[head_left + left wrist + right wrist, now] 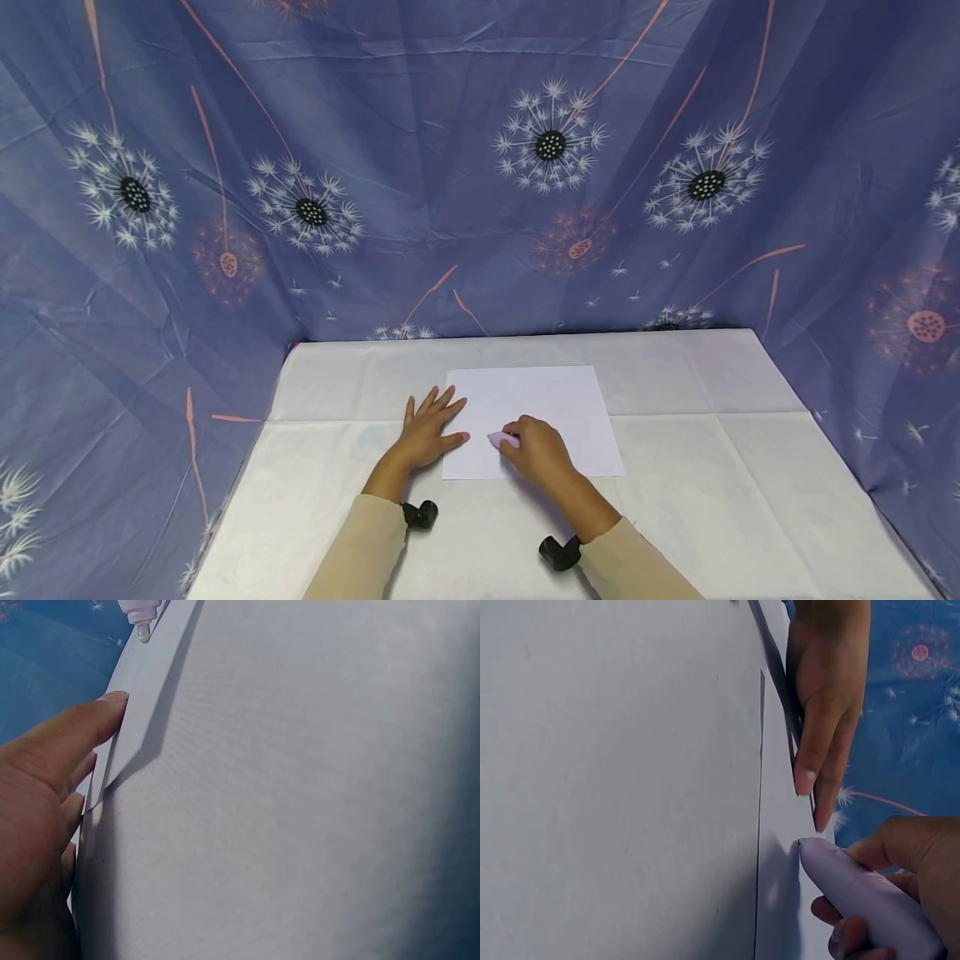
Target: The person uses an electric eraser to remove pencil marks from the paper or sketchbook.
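Note:
A white sheet of paper [555, 400] lies on the table. My left hand [426, 435] is spread flat at its left edge, thumb and fingertips resting on the sheet. My right hand [538, 450] grips a thick lilac pen [870, 896] with a rounded body and a narrow tip. In the head view the pen [504, 439] points left, its tip close over the left half of the paper. The left wrist view shows the pen's pale nozzle [142, 630] beyond my left thumb. No marks show on the sheet.
White cloth with fold creases covers the table [712, 500]. A blue curtain [420, 167] with dandelion prints hangs behind and along both sides. Black wrist cameras sit at the left cuff [422, 515] and the right cuff [559, 552].

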Tool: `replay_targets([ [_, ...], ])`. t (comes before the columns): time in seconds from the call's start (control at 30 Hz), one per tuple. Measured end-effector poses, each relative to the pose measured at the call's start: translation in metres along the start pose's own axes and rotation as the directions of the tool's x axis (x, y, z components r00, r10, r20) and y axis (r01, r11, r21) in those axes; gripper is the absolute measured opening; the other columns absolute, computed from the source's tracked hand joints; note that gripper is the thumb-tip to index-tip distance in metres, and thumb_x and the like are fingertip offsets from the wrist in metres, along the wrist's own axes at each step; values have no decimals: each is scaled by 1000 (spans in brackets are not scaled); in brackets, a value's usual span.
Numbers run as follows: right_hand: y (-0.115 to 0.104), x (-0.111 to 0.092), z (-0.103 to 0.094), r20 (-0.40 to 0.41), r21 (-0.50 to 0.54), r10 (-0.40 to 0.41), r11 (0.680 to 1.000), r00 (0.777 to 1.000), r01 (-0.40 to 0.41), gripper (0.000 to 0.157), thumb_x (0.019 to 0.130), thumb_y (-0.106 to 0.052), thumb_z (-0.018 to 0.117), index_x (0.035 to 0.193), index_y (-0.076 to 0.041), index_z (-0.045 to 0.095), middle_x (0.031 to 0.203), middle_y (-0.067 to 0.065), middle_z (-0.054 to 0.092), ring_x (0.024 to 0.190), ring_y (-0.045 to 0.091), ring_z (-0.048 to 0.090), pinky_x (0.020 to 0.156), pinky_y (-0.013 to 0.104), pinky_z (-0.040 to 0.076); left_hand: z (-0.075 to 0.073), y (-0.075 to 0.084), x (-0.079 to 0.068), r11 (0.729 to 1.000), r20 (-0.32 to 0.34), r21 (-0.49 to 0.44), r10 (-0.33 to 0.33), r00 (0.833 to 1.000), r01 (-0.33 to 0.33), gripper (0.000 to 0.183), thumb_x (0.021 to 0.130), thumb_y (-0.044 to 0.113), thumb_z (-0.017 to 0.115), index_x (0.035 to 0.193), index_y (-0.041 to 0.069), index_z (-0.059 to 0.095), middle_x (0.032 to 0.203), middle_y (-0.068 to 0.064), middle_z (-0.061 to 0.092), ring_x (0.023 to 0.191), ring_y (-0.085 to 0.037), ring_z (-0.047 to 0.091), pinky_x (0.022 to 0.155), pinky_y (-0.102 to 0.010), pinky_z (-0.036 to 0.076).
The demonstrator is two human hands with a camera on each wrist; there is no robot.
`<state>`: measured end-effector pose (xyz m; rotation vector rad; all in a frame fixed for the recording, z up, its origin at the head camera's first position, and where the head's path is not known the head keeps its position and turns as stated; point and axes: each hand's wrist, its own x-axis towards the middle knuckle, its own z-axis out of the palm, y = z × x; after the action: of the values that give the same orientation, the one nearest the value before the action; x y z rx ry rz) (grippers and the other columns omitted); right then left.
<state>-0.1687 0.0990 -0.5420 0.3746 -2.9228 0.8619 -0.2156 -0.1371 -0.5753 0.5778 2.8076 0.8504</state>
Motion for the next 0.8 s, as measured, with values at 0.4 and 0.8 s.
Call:
replay_targets([
  [0.4, 8, 0, -5, -51, 0, 55, 998, 997, -55, 16, 87, -19, 78, 98, -6, 80, 84, 4, 71, 78, 21, 67, 73, 39, 56, -2, 4, -1, 1000, -5, -7, 2, 1000, -2, 66, 95, 44, 67, 153, 22, 46, 168, -4, 27, 159, -34, 12, 125, -66, -6],
  [0.8, 8, 1, 0, -57, -27, 38, 999, 998, -39, 18, 88, -20, 77, 99, -6, 79, 82, 3, 69, 74, 18, 65, 69, 37, 55, -2, 3, -1, 1000, -4, -3, 1, 1000, -1, 66, 95, 44, 67, 153, 22, 46, 168, -5, 28, 159, -35, 13, 125, -67, -5],
])
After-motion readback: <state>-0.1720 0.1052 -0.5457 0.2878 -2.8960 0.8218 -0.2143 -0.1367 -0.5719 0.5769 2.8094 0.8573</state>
